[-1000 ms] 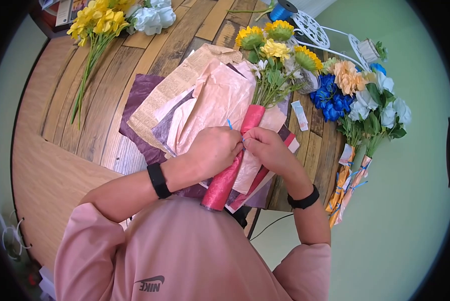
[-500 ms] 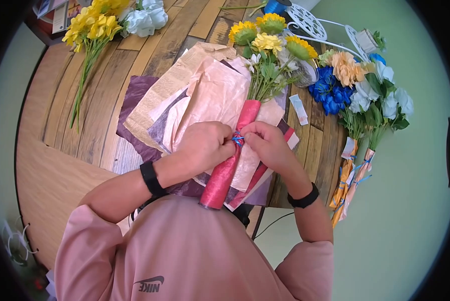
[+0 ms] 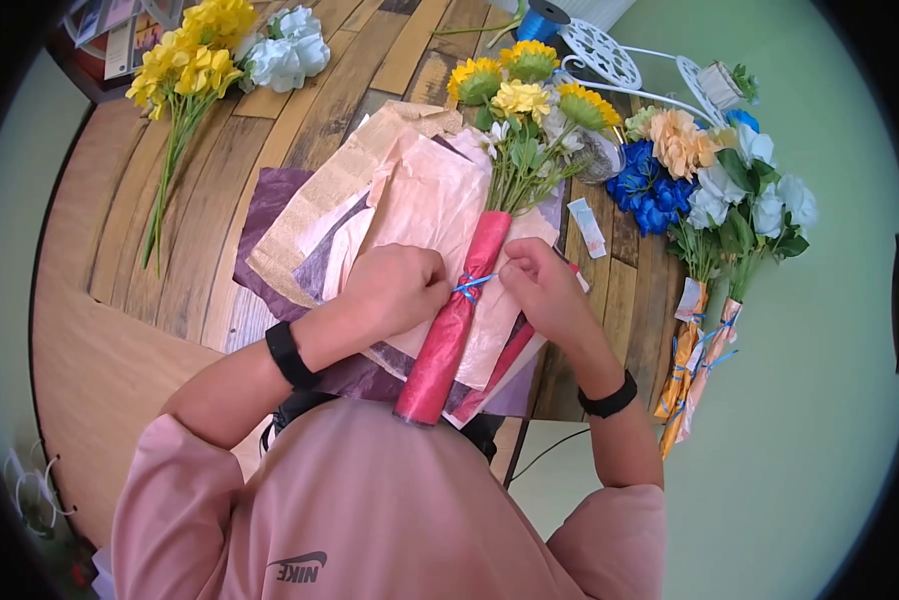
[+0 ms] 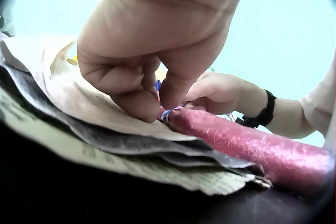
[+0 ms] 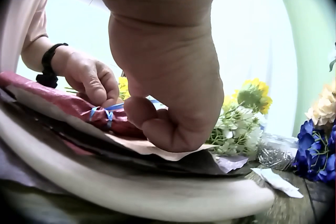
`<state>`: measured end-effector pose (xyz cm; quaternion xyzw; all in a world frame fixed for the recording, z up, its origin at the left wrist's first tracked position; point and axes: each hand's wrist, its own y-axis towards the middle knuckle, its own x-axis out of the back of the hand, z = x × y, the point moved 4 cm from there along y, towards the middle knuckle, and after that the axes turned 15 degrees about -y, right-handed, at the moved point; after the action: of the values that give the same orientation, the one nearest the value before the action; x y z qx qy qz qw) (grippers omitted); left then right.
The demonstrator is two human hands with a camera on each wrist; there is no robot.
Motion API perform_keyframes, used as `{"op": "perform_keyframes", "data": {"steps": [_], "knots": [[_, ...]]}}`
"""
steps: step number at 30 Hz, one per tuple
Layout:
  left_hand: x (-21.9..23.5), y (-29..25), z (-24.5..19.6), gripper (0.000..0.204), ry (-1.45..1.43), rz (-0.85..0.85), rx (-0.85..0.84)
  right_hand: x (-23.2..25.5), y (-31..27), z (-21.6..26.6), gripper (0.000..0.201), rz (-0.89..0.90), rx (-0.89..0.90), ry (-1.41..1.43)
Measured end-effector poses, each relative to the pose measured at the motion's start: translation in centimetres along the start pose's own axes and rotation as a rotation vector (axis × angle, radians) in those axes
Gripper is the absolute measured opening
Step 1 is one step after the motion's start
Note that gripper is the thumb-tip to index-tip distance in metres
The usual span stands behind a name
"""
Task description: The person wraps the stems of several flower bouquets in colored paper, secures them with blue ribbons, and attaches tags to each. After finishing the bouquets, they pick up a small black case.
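A bouquet of sunflowers and small white flowers [image 3: 522, 97] lies on a stack of wrapping sheets, its stems rolled in red wrapping paper [image 3: 437, 360]. Blue ribbon [image 3: 469, 287] circles the roll and cinches it at mid-length. On one side my left hand [image 3: 397, 288] pinches the ribbon close to the knot, fingers curled. From the other side my right hand [image 3: 546, 290] pinches a ribbon end that stretches taut from the knot. The right wrist view shows the ribbon [image 5: 111, 109] running between both hands over the red paper.
Pink, tan and purple wrapping sheets [image 3: 409, 190] lie under the bouquet. Two wrapped bouquets [image 3: 687, 345] stand at the right edge. Yellow flowers [image 3: 194, 75] and pale blue ones [image 3: 287, 50] lie at the back left. A ribbon spool [image 3: 541, 20] stands by a white metal rack [image 3: 604, 55].
My hands have drawn apart from the knot, uncovering the ribbon around the red paper. The paper is now pulled in more tightly there.
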<state>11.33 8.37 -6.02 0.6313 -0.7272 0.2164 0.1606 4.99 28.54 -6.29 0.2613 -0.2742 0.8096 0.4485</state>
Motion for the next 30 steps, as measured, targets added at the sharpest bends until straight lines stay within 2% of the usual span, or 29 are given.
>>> {"op": "perform_keyframes", "data": {"steps": [1,3,6,8,9,12,14,15,17,18,20,21,24,26,28,29,30], "knots": [[0.4,0.0,-0.2,0.027,0.005,-0.005,-0.009,0.7,0.2,0.0,0.028,-0.075,0.035,-0.089],[1.2,0.0,-0.6,0.044,-0.299,-0.013,0.05,1.6,0.9,0.4,0.032,-0.166,0.069,-0.175],[0.5,-1.4,-3.4,0.055,-0.184,0.078,0.075,2.4,3.4,1.7,0.031,-0.108,0.037,-0.122],[-1.7,-1.8,-3.2,0.054,-0.057,0.099,0.006,1.9,4.5,2.4,0.035,0.184,-0.258,-0.307],[-2.5,-1.9,-3.0,0.054,-0.008,0.078,-0.043,1.8,4.7,2.8,0.035,0.169,-0.252,-0.306],[-2.9,-2.3,-3.8,0.052,0.041,0.058,-0.114,1.0,5.1,2.8,0.039,0.133,-0.228,-0.232],[-2.4,-2.7,-4.5,0.05,-0.014,0.024,-0.108,1.1,5.0,3.1,0.037,-0.072,-0.157,0.0],[-2.1,-3.0,-5.0,0.05,-0.015,0.02,-0.119,1.3,4.8,3.0,0.037,-0.082,-0.153,-0.006],[-1.2,-3.8,-5.4,0.043,-0.494,-0.155,-0.057,2.3,3.8,4.5,0.03,-0.149,-0.203,0.269],[-1.4,-3.8,-5.0,0.043,-0.496,-0.158,-0.065,2.7,3.6,5.1,0.03,-0.154,-0.199,0.264],[-3.5,-4.2,-4.0,0.043,-1.266,0.307,0.309,4.0,3.1,6.5,0.023,-0.187,0.007,0.473],[-3.8,-5.1,-4.1,0.03,-1.42,0.542,0.399,4.7,3.0,7.0,0.023,-0.186,0.015,0.468],[-2.9,-5.8,-4.1,0.023,-1.336,0.486,0.412,6.5,2.6,9.5,0.025,-0.141,0.142,0.453],[-2.4,-6.2,-3.1,0.022,-1.318,0.512,0.426,7.0,2.3,11.3,0.026,-0.125,0.223,0.427],[-2.7,-7.2,-1.2,0.028,-1.123,0.752,0.468,7.9,2.7,12.1,0.026,-0.172,0.222,0.395],[-2.3,-7.6,-0.5,0.028,-1.12,0.747,0.467,8.5,3.0,12.3,0.025,-0.223,0.217,0.364],[-1.8,-7.9,-0.4,0.03,-1.028,0.807,0.35,9.0,3.4,12.4,0.025,-0.224,0.221,0.367]]}}
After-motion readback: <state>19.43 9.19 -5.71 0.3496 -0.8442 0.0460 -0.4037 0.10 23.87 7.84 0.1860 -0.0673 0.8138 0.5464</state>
